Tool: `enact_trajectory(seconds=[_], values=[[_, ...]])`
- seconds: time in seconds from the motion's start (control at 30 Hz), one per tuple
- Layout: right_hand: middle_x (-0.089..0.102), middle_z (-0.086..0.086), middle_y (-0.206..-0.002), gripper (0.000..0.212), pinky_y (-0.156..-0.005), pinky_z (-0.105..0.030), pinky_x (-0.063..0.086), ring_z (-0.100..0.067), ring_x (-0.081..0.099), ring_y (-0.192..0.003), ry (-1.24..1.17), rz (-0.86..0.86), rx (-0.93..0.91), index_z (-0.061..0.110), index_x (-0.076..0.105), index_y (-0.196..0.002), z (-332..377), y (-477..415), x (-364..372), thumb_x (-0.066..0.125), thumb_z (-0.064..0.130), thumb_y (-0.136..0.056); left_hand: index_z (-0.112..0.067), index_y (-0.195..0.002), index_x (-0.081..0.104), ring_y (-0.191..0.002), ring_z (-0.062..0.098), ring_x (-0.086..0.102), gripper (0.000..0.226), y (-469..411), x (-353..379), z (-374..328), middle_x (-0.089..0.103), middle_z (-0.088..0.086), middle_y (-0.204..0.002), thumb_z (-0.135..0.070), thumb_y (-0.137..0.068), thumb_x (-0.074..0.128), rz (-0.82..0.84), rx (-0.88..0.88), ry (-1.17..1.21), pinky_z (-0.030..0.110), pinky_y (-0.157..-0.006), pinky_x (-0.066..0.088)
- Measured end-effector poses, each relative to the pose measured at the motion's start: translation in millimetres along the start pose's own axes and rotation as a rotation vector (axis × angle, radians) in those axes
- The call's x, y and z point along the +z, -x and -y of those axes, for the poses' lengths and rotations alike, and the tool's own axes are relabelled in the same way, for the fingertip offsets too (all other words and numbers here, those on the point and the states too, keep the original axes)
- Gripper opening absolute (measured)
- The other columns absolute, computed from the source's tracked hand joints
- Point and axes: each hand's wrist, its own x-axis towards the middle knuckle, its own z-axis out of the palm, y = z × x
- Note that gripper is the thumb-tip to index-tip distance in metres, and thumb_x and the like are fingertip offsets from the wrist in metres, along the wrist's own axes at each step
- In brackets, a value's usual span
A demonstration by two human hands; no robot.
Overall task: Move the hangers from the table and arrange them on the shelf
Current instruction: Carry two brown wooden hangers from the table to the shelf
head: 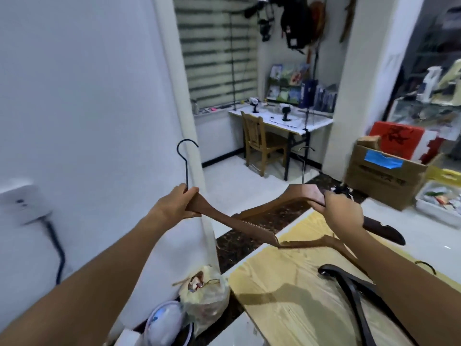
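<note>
Brown hangers, perhaps black hook

Bright white wall on the left, a striped window blind ahead, a white desk beside it with a wooden chair pushed up close, pale glossy floor crossed by a dark marble strip, and a cardboard box near the white pillar at right.

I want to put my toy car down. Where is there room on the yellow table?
The table's near left part is bare, between its left edge and the black hanger. The right side is crowded: the black hanger and a brown hanger lie there.
</note>
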Motion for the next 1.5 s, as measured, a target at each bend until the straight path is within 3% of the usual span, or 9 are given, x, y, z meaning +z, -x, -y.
enact_trajectory(seconds=[0.13, 0.23, 0.33, 0.6, 0.77, 1.03, 1.13, 1.2, 1.5], values=[[0.064, -0.005, -0.078, 0.050, -0.052, -0.029, 0.032, -0.028, 0.066, -0.076, -0.004, -0.020, -0.109, 0.013, 0.054, -0.090, 32, 17, -21, 0.045, 0.061, -0.089, -0.020, -0.129, 0.042, -0.093, 0.018, 0.040, 0.056, 84, -25, 20, 0.042, 0.005, -0.108, -0.043, -0.084, 0.065, -0.057, -0.195, -0.029, 0.036, -0.075, 0.048], [0.051, 0.001, -0.067, 0.048, -0.045, -0.026, 0.028, -0.025, 0.059, -0.064, -0.010, -0.020, -0.210, 0.015, 0.053, -0.089, 67, 27, -33, 0.045, 0.062, -0.088, -0.020, -0.129, 0.043, -0.088, 0.017, 0.037, 0.055, 154, -39, 35, 0.038, 0.004, -0.102, -0.042, -0.084, 0.065, -0.087, -0.341, -0.043, 0.038, -0.076, 0.049], [0.054, 0.001, -0.066, 0.049, -0.043, -0.024, 0.028, -0.022, 0.053, -0.056, -0.055, -0.043, -0.307, 0.015, 0.051, -0.084, 114, 38, -42, 0.044, 0.064, -0.087, -0.019, -0.129, 0.043, -0.087, 0.017, 0.039, 0.055, 225, -54, 49, 0.034, 0.001, -0.099, -0.043, -0.084, 0.064, -0.071, -0.463, -0.060, 0.033, -0.073, 0.045], [0.066, -0.006, -0.090, 0.051, -0.060, -0.029, 0.037, -0.028, 0.066, -0.083, -0.252, -0.002, -0.608, 0.013, 0.056, -0.096, 269, 111, -80, 0.046, 0.063, -0.088, -0.020, -0.133, 0.041, -0.103, 0.026, 0.048, 0.063, 403, -92, 76, 0.039, 0.006, -0.104, -0.047, -0.082, 0.065, -0.017, -0.772, -0.136, 0.032, -0.072, 0.040], [0.068, -0.006, -0.090, 0.052, -0.061, -0.028, 0.037, -0.028, 0.066, -0.083, -0.333, -0.011, -0.750, 0.012, 0.059, -0.097, 343, 177, -107, 0.047, 0.062, -0.087, -0.016, -0.131, 0.041, -0.102, 0.029, 0.048, 0.061, 488, -113, 74, 0.043, 0.011, -0.109, -0.046, -0.083, 0.064, -0.015, -0.923, -0.194, 0.037, -0.076, 0.044], [0.068, -0.009, -0.093, 0.052, -0.061, -0.028, 0.037, -0.029, 0.066, -0.086, -0.438, -0.004, -0.881, 0.010, 0.060, -0.099, 399, 261, -146, 0.047, 0.059, -0.089, -0.012, -0.129, 0.046, -0.091, 0.025, 0.048, 0.063, 585, -131, 62, 0.044, 0.012, -0.106, -0.044, -0.080, 0.069, -0.044, -0.971, -0.209, 0.033, -0.073, 0.042], [0.068, -0.008, -0.093, 0.052, -0.060, -0.028, 0.037, -0.028, 0.066, -0.084, -0.460, 0.008, -0.895, 0.011, 0.059, -0.100, 406, 278, -156, 0.046, 0.059, -0.090, -0.015, -0.124, 0.047, -0.079, 0.021, 0.042, 0.055, 602, -132, 58, 0.041, 0.007, -0.094, -0.038, -0.081, 0.071, -0.079, -0.916, -0.255, 0.028, -0.066, 0.031], [0.068, -0.008, -0.092, 0.053, -0.060, -0.028, 0.037, -0.028, 0.066, -0.083, -0.468, -0.004, -0.894, 0.011, 0.059, -0.100, 407, 285, -160, 0.044, 0.060, -0.090, -0.021, -0.120, 0.043, -0.076, 0.020, 0.041, 0.053, 608, -131, 54, 0.037, 0.002, -0.088, -0.040, -0.079, 0.072, -0.090, -0.890, -0.282, 0.029, -0.063, 0.034], [0.067, -0.008, -0.091, 0.052, -0.061, -0.028, 0.038, -0.028, 0.065, -0.083, -0.534, 0.023, -0.987, 0.011, 0.059, -0.101, 405, 295, -161, 0.045, 0.060, -0.090, -0.017, -0.132, 0.043, -0.086, 0.021, 0.047, 0.064, 610, -119, 19, 0.040, 0.003, -0.099, -0.048, -0.080, 0.066, -0.052, -0.970, -0.258, 0.032, -0.071, 0.045]])
